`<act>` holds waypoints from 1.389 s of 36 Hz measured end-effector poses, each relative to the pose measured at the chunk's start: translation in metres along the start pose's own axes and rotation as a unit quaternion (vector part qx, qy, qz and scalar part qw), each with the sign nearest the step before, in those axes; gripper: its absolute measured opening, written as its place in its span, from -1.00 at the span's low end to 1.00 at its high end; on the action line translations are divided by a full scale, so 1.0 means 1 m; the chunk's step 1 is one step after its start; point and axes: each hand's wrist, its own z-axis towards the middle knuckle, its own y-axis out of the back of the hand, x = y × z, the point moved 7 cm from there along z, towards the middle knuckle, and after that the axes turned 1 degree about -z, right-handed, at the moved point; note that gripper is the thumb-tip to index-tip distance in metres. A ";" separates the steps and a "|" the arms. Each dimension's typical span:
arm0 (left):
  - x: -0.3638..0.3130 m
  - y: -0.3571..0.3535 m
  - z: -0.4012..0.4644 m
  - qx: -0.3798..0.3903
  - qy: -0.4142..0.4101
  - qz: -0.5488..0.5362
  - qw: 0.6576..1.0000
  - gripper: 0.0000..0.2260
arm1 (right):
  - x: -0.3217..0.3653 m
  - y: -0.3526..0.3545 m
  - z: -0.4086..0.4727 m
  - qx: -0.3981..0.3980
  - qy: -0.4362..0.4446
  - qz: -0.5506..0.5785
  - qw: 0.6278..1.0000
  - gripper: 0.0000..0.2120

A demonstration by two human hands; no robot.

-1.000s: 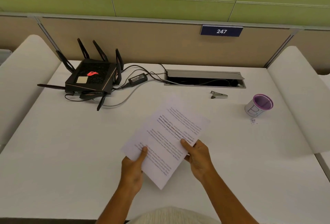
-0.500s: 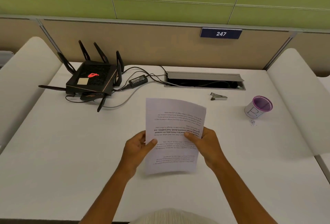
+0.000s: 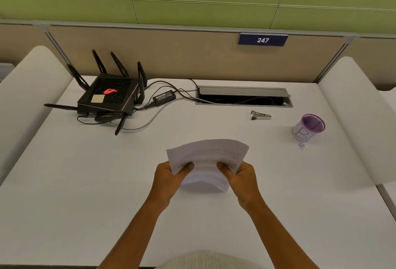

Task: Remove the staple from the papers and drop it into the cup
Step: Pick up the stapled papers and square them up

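Both the left hand (image 3: 169,175) and the right hand (image 3: 243,175) pinched the bowed papers (image 3: 206,161) above the near worktop (image 3: 85,193). The staple was not visible. Its remover (image 3: 260,115) and the cup (image 3: 308,127) sat far right, so prying barehanded could tear pages.

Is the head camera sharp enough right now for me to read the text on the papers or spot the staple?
Head view: the papers are soft and curled between the left hand and right hand, so the text is unreadable and no staple can be made out; the lighting is even, with no glare; wide-angle bending curves the desk edges; the cup looks fairly sharp.
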 end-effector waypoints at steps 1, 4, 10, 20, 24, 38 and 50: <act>-0.001 0.000 0.000 -0.002 0.000 -0.001 1.000 -0.80 | 0.000 0.001 0.000 -0.001 0.003 -0.001 1.000 -0.81; -0.005 0.002 0.000 -0.009 -0.004 -0.006 1.000 -0.83 | 0.003 0.003 0.002 -0.004 0.010 0.004 1.000 -0.84; 0.007 -0.003 -0.004 0.003 0.024 -0.004 1.000 -0.81 | -0.020 -0.003 0.001 0.009 -0.032 -0.007 0.999 -0.82; 0.008 0.019 -0.006 -0.055 0.031 -0.092 0.994 -0.71 | -0.023 0.009 -0.002 0.105 -0.029 -0.005 0.994 -0.72; 0.004 0.027 -0.008 -0.089 0.033 -0.167 0.982 -0.71 | -0.027 0.018 -0.004 0.102 -0.042 0.019 0.994 -0.69; 0.031 0.028 -0.029 -0.125 0.090 -0.313 0.937 -0.65 | -0.028 0.008 -0.009 0.018 -0.098 0.103 0.990 -0.74; 0.010 0.078 -0.003 -0.036 0.040 -0.053 0.997 -0.61 | 0.012 0.044 0.016 0.011 -0.028 0.016 0.999 -0.84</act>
